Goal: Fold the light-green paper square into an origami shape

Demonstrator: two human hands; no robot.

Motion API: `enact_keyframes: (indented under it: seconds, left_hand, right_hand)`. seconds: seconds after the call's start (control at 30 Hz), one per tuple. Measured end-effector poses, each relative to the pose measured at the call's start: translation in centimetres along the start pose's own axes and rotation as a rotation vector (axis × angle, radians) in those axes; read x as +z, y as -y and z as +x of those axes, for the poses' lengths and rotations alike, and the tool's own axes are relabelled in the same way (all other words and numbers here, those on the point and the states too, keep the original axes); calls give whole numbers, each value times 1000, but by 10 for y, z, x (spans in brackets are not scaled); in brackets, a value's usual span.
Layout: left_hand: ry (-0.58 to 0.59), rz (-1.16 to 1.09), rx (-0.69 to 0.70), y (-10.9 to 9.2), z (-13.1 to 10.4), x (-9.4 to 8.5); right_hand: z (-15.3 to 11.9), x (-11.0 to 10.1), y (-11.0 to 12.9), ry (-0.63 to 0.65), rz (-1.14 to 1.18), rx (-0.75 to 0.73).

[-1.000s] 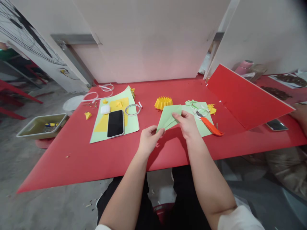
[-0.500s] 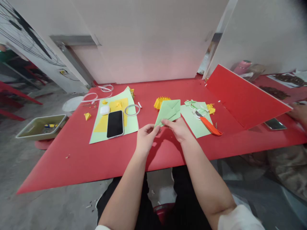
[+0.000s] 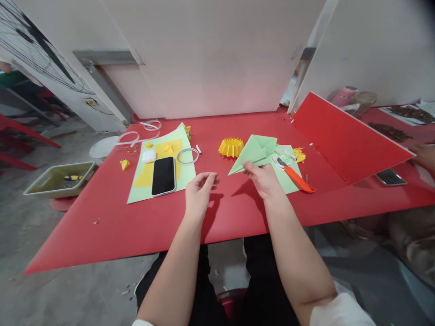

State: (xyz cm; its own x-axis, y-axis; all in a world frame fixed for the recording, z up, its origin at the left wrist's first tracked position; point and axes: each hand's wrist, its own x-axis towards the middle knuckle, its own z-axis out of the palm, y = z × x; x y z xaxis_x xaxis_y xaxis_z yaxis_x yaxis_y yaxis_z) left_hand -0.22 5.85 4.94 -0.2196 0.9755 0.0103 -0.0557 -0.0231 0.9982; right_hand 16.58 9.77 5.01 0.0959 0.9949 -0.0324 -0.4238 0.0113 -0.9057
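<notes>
My right hand (image 3: pixel 262 179) pinches a folded piece of light green paper (image 3: pixel 256 149) by its lower edge and holds it above the table. The paper is creased into a pointed shape, its sharp tip to the lower left. My left hand (image 3: pixel 200 188) hovers apart from it, with fingers curled in against the thumb and nothing showing in them. Just behind the paper's tip stands a yellow pleated paper ring (image 3: pixel 230 147). Under and beside my right hand lie a green sheet (image 3: pixel 289 184), green scraps (image 3: pixel 288 156) and an orange-handled cutter (image 3: pixel 299 179).
On the left, a phone (image 3: pixel 163 175), a white case (image 3: pixel 149 156) and a roll of tape (image 3: pixel 187 156) lie on green and yellow sheets. A red board (image 3: pixel 346 136) leans up on the right, near another person's hand (image 3: pixel 424 156). A bin (image 3: pixel 61 181) stands left of the table.
My left hand has let go of the green paper and drawn back left. My right hand has carried the paper rightward and turned it, uncovering the yellow ring.
</notes>
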Motion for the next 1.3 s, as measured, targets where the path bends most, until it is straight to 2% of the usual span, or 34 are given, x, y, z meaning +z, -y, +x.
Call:
enact_keyframes:
  seconds: [0.13, 0.27, 0.4, 0.53, 0.7, 0.9, 1.03, 1.13, 1.23, 1.3]
  left_hand:
    - [104, -52, -4, -2, -5, 8]
    - [118, -67, 3, 1, -8, 12]
    - [111, -21, -14, 0, -7, 8]
    - [147, 8, -35, -1, -5, 4]
    - [140, 17, -24, 1, 0, -2]
    - [-30, -316, -29, 2, 8, -8]
    - [11, -479, -55, 1, 7, -8]
    - [-22, -406, -4, 0, 6, -8]
    - [-82, -219, 82, -2, 4, -10]
    - [-66, -86, 114, -5, 2, -11]
  right_hand:
    - [-9, 15, -7, 100, -93, -36]
    - [-14, 23, -10, 161, -162, -5]
    - [-5, 11, -6, 110, -104, 2]
    - [4, -4, -1, 57, -55, -59]
    - [3, -6, 1, 128, -89, -105]
    - [-8, 2, 4, 286, -221, -80]
    - [-15, 10, 4, 292, -266, -79]
    - [-15, 10, 7, 333, -319, -66]
    - [-12, 4, 13, 335, -378, -117]
    - [-12, 0, 15, 334, -403, -162]
